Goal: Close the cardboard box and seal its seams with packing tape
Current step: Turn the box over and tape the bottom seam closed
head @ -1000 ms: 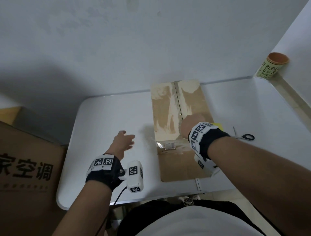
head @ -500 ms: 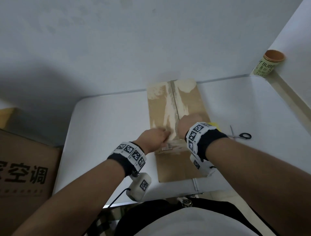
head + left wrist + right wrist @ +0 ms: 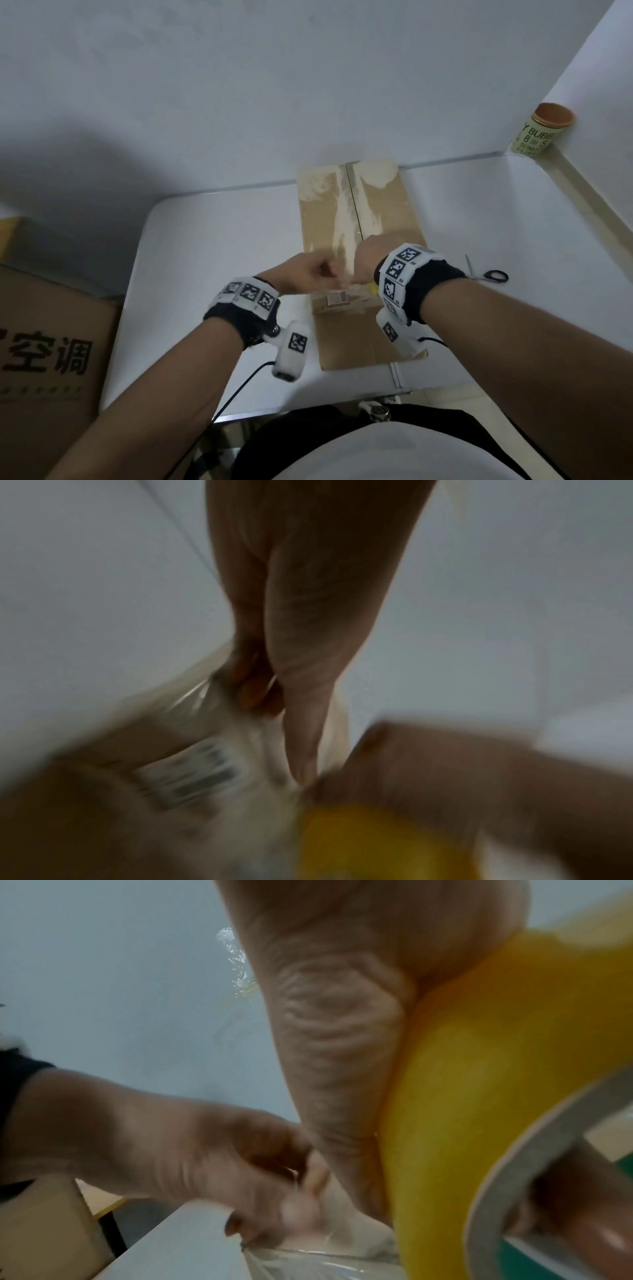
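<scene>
- Nearest me, the person's white top fills the bottom edge, both forearms reaching out over the white table (image 3: 212, 246).
- The left hand (image 3: 301, 275) has its fingers curled, thumb and fingertips pinching the loose end of the clear packing tape (image 3: 308, 1259) just above the box top.
- The right hand (image 3: 375, 257) grips the yellow tape roll (image 3: 479, 1096), thumb along its outer face and fingers curled through the core; the two hands nearly touch.
- Beneath them the cardboard box (image 3: 387, 219) lies flat on the table, flaps down, a small barcode label (image 3: 337, 297) near the hands, its centre seam (image 3: 352, 205) running away toward the wall.
- Black-handled scissors (image 3: 493, 275) lie on the table right of the box.
- A large printed carton (image 3: 44, 342) stands left of the table.
- Farthest, a yellow-green canister (image 3: 537, 135) sits in the right corner.
</scene>
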A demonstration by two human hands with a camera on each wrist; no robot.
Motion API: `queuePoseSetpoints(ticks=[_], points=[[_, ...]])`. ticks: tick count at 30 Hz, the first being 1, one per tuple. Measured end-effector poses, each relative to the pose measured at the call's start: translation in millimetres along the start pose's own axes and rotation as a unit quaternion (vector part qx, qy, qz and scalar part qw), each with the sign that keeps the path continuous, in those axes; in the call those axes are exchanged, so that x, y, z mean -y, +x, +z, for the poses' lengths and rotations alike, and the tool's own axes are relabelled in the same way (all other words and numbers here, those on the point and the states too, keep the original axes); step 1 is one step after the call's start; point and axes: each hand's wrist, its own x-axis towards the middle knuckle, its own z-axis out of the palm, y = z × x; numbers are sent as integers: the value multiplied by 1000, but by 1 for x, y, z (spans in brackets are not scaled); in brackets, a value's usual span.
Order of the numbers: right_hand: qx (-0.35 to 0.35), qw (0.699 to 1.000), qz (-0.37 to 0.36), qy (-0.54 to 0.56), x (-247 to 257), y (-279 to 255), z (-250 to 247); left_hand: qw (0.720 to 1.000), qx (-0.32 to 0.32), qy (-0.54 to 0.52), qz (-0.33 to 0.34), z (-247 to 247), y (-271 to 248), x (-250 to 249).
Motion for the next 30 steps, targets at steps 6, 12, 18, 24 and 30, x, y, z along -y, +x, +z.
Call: queuePoseSetpoints(ticks=[6,12,18,24,30], points=[[33,999,5,27,-4,14,-1,979,1,-113,-171,1,-41,47],[82,995,40,26,-3,79,28,969,-45,-175,-169,33,-37,45],[82,996,23,-1,-6,107,48,912,-35,-347,-216,35,-29,38],[25,1000,18,4,-10,47,13,714,36,-629,-306,32,-28,30],[32,998,25,44,-9,49,13,647,-4,-684,-337,44,-19,24]])
